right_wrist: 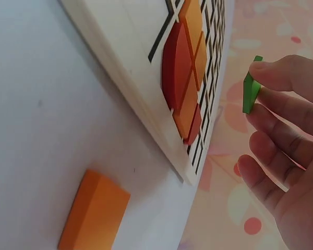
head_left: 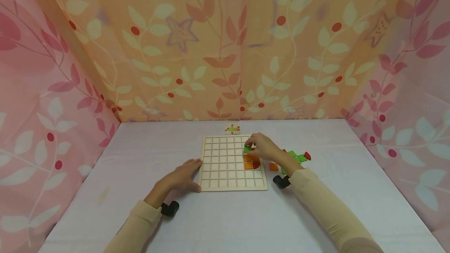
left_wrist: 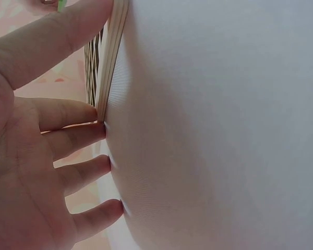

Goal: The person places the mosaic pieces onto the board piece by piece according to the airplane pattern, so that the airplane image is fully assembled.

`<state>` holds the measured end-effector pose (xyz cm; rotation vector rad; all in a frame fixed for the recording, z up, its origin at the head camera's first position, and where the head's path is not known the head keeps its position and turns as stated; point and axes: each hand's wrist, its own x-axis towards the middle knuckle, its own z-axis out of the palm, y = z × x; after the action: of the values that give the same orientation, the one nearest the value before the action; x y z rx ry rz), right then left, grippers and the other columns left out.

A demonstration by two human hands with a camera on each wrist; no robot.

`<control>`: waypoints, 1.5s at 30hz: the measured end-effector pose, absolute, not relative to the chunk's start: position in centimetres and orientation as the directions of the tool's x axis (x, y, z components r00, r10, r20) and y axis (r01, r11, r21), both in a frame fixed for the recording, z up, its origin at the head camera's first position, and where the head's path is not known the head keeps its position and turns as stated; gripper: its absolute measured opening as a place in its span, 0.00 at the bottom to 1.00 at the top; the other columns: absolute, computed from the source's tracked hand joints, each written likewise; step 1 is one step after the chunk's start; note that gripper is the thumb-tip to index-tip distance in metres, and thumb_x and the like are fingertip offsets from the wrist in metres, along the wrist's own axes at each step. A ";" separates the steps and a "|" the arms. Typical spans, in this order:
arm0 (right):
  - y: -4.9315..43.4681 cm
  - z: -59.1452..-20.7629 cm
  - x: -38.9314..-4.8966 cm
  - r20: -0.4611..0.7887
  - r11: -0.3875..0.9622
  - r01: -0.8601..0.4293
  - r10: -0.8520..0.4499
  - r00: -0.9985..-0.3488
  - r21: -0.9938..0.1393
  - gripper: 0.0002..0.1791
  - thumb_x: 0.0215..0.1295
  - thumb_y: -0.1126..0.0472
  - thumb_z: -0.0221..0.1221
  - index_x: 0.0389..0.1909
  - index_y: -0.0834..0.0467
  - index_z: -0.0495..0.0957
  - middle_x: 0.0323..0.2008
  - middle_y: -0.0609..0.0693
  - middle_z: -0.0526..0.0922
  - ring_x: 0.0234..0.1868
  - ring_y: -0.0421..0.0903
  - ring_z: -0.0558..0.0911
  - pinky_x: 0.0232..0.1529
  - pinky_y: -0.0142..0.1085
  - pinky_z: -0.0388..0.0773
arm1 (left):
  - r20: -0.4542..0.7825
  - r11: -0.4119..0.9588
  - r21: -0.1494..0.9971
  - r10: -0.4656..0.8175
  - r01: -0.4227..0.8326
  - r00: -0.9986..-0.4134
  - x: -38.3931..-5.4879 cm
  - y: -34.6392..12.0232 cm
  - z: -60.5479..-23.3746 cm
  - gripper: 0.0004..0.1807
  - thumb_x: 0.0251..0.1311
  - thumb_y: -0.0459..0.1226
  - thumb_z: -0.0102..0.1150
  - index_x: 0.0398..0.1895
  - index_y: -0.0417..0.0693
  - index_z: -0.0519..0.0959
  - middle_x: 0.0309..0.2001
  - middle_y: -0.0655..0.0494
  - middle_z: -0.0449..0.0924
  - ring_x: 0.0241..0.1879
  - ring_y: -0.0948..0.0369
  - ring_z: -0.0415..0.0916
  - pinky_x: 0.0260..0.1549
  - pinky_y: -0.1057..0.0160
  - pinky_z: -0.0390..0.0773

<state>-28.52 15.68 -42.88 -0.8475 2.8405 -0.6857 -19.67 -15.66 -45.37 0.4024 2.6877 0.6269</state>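
Note:
A pale wooden board (head_left: 223, 167) with a grid of square cells lies flat on the table. Along its left edge, my left hand (head_left: 183, 175) rests with thumb and fingers spread, fingertips at the side of the board. Thumb and fingers of my right hand (head_left: 265, 148) pinch a small green tile (right_wrist: 250, 92) above the upper right cells. In the right wrist view, that tile is held up off the board. Orange tiles (head_left: 248, 165) and a red rounded tile (head_left: 256, 165) sit in cells near the right edge; my right hand partly hides this area.
Right of the board lies a loose orange tile (head_left: 274, 166). Beyond it are several green tiles (head_left: 292, 154) and a red wedge-shaped tile (head_left: 307, 155), partly behind my right forearm. A small patterned card (head_left: 232, 129) lies behind the board, and patterned cloth (head_left: 211, 50) hangs around the table.

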 end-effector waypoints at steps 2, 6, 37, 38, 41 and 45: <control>15.4 -42.8 -28.5 0.040 0.735 -0.517 -0.559 -0.828 -0.438 0.13 0.57 0.60 0.68 0.42 0.59 0.85 0.35 0.49 0.82 0.41 0.48 0.77 0.47 0.41 0.78 | -0.269 0.862 0.467 0.348 0.195 -0.898 -19.7 -15.7 -45.4 0.53 0.44 0.42 0.76 0.73 0.39 0.59 0.75 0.44 0.56 0.76 0.43 0.47 0.71 0.37 0.52; 14.7 -43.0 -28.6 0.040 0.728 -0.543 -0.582 -0.812 -0.418 0.12 0.56 0.59 0.68 0.41 0.58 0.86 0.34 0.49 0.82 0.39 0.45 0.75 0.45 0.39 0.76 | -0.268 0.864 0.465 0.348 0.195 -0.899 -19.7 -15.6 -45.3 0.52 0.44 0.42 0.76 0.73 0.39 0.59 0.75 0.44 0.56 0.76 0.43 0.47 0.71 0.37 0.52; 12.2 -44.7 -28.6 -0.068 0.759 -0.577 -0.621 -0.781 -0.300 0.12 0.54 0.58 0.69 0.41 0.55 0.87 0.35 0.46 0.79 0.39 0.42 0.73 0.46 0.37 0.74 | -0.274 0.873 0.446 0.341 0.196 -0.899 -19.9 -15.5 -45.4 0.53 0.44 0.43 0.77 0.73 0.39 0.59 0.75 0.44 0.56 0.76 0.43 0.47 0.70 0.37 0.53; 12.2 -44.7 -28.6 -0.070 0.760 -0.574 -0.619 -0.782 -0.304 0.12 0.54 0.58 0.69 0.41 0.55 0.87 0.35 0.46 0.79 0.39 0.42 0.73 0.46 0.37 0.74 | -0.273 0.873 0.447 0.342 0.196 -0.899 -19.9 -15.5 -45.4 0.53 0.44 0.43 0.77 0.73 0.39 0.59 0.75 0.44 0.56 0.76 0.43 0.47 0.70 0.37 0.53; 12.2 -44.6 -28.5 -0.076 0.762 -0.563 -0.613 -0.786 -0.319 0.13 0.54 0.59 0.69 0.41 0.56 0.87 0.36 0.47 0.80 0.40 0.43 0.73 0.46 0.38 0.75 | -0.274 0.871 0.452 0.343 0.194 -0.898 -19.9 -15.5 -45.4 0.53 0.44 0.42 0.77 0.73 0.39 0.59 0.75 0.44 0.56 0.76 0.42 0.47 0.70 0.36 0.53; 12.2 -44.6 -28.4 -0.086 0.767 -0.549 -0.604 -0.792 -0.331 0.13 0.54 0.59 0.69 0.42 0.55 0.87 0.36 0.47 0.80 0.40 0.43 0.73 0.46 0.37 0.75 | -0.274 0.869 0.453 0.345 0.196 -0.898 -19.9 -15.5 -45.4 0.52 0.44 0.42 0.77 0.73 0.38 0.59 0.75 0.43 0.56 0.76 0.42 0.47 0.70 0.36 0.53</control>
<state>-28.43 12.19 -44.64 -0.9150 2.7744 -0.4334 -19.86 -15.53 -45.39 0.4032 2.6929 0.6010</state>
